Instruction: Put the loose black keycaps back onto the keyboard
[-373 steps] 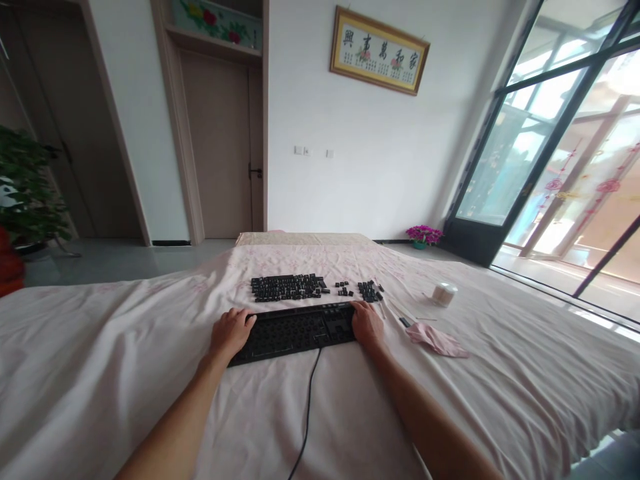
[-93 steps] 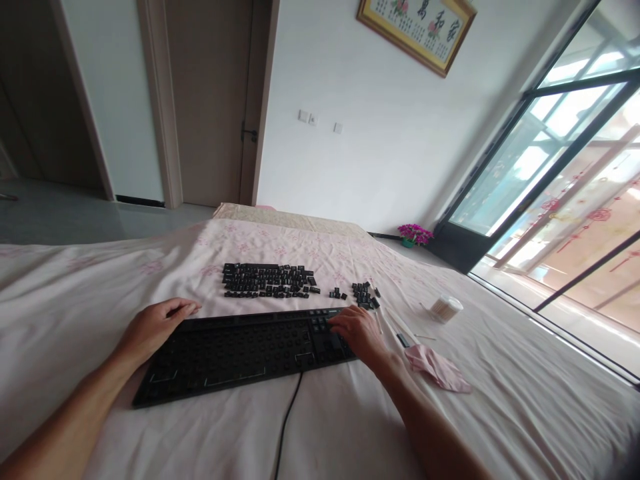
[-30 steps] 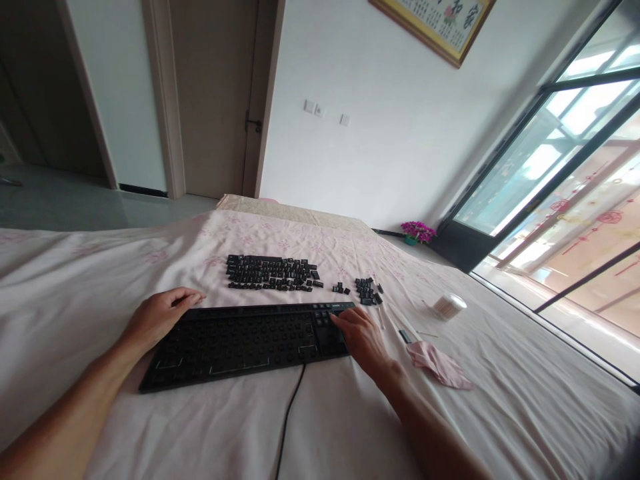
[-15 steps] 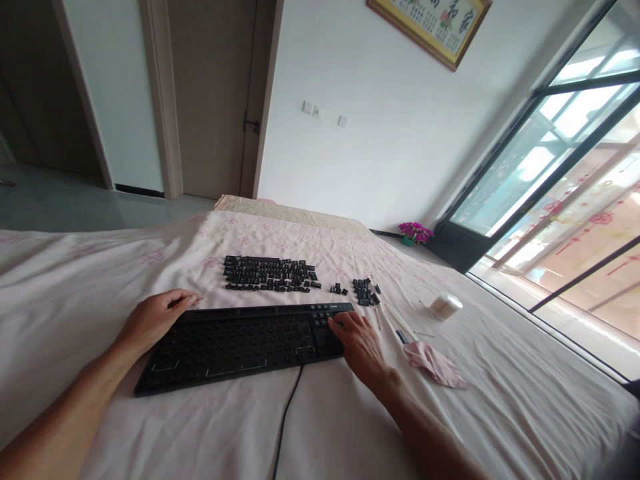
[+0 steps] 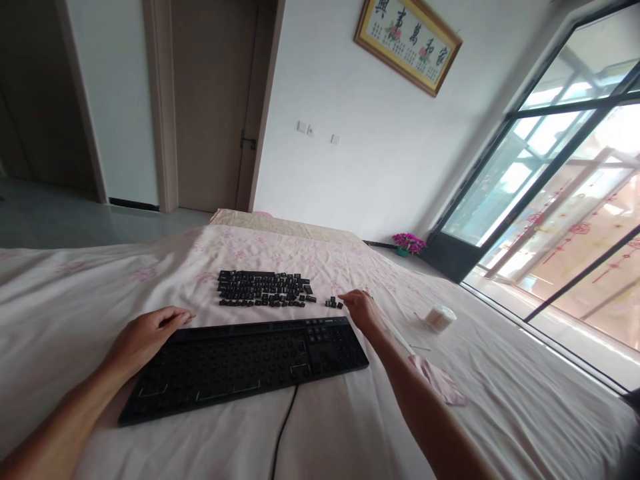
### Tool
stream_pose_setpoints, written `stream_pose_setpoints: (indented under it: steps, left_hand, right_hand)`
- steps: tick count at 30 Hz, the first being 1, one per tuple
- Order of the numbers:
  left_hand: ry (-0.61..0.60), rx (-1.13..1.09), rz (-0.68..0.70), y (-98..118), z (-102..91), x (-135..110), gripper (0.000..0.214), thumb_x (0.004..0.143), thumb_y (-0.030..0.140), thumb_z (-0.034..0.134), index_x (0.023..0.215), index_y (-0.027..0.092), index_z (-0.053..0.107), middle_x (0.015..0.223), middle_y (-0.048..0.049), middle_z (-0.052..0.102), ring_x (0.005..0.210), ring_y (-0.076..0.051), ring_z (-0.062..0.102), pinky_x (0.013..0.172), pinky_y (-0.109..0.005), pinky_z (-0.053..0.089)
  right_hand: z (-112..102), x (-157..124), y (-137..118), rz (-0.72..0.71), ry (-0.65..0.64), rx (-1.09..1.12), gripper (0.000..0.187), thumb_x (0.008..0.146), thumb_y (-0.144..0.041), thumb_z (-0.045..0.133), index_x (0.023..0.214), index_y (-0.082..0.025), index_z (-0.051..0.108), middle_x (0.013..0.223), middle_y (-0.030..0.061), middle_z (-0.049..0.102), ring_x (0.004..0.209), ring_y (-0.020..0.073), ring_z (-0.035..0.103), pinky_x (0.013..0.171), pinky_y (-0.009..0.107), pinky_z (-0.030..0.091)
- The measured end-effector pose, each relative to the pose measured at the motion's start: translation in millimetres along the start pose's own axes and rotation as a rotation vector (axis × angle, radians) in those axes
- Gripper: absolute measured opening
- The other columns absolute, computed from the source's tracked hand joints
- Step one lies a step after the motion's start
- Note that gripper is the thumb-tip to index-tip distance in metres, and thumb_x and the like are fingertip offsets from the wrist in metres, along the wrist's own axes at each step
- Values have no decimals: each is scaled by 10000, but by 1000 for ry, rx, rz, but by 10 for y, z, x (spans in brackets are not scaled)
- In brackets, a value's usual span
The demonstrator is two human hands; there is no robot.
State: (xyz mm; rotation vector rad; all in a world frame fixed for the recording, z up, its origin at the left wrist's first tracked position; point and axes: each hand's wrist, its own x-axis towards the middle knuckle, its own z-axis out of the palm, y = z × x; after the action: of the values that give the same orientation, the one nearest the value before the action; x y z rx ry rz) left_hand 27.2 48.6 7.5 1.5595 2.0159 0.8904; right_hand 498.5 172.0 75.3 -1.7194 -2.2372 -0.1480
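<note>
A black keyboard (image 5: 235, 360) lies on the bed, most of its keycaps off and the key posts bare. My left hand (image 5: 150, 333) rests by its upper left corner, thumb and fingers drawn together; whatever they hold, if anything, is too small to make out. Beyond the keyboard's upper right end, my right hand (image 5: 361, 308) reaches over the bed beside a small group of loose keycaps (image 5: 333, 303). Its forefinger is stretched out, while the other fingers are partly hidden. A larger block of loose keycaps (image 5: 263, 289) lies in rows behind the keyboard.
A clear round tub of cotton swabs (image 5: 440, 319) stands to the right. Nearer me lies a crumpled pink cloth (image 5: 436, 380), partly behind my right forearm. The keyboard's cable (image 5: 284, 427) runs towards me over the pale bedsheet (image 5: 215, 447).
My right hand has left the keyboard's number pad and moved away from me to the loose keycaps. My left hand stays by the upper left corner. The camera has tilted up slightly.
</note>
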Motion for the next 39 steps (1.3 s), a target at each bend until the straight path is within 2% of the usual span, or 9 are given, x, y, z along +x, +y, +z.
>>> stream_pose_setpoints:
  steps: [5,12,20,26,29,32,36,39]
  left_hand:
    - [8,3,-10,42,-11,-20,436,828,606,448,981,279,693,1025,25,753,979,-235,666,823,-253,454]
    - [17,-21,-11,53,-19,-23,420,821,601,461,960,284,699,1025,12,753,989,-255,663,834,-284,458]
    - [11,-36,2,49,-13,-29,408,836,578,467,977,276,703,1016,28,757,963,-227,670,779,-238,459]
    - [19,-4,-5,39,-14,-19,416,837,590,470,988,277,700,1031,24,754,983,-226,662,782,-238,449]
    - [23,1,-4,57,-24,-26,415,836,588,472,981,278,706,1038,27,753,996,-223,657,780,-234,445]
    - [7,-7,-3,92,-41,-49,415,840,582,470,983,273,708,1039,28,752,995,-213,656,795,-228,441]
    - [26,16,-4,129,-61,-80,444,832,594,469,1005,264,710,1044,13,753,985,-222,655,785,-241,442]
    - [34,26,-10,136,-65,-91,455,826,590,468,1021,260,713,1044,14,754,962,-218,658,752,-232,442]
  right_hand:
    - [72,369,18,0,-80,-76,221,864,-232,611,999,-319,762,1059,19,722,1059,204,585,903,299,378]
    - [162,590,-39,-22,-182,-158,149,826,-281,669,920,-285,785,915,58,746,1011,219,605,874,304,373]
    - [177,684,-60,-53,-253,-195,142,796,-272,704,910,-259,788,900,65,751,1021,216,596,886,289,366]
    - [85,647,-124,-59,-232,-151,152,810,-252,678,914,-233,787,893,65,746,991,212,610,873,289,384]
    - [-36,517,-180,-70,-170,-95,210,856,-294,629,1013,-257,764,1012,43,731,1026,215,604,858,290,395]
    - [-148,200,-271,-120,-120,-24,240,900,-327,579,1080,-296,734,1078,2,709,1051,188,591,859,270,402]
    - [-228,-406,-419,-307,-38,183,172,873,-309,632,992,-285,754,969,4,718,928,177,611,854,292,421]
    - [-274,-762,-515,-346,-57,227,142,865,-293,654,959,-280,761,896,6,716,875,179,606,826,309,427]
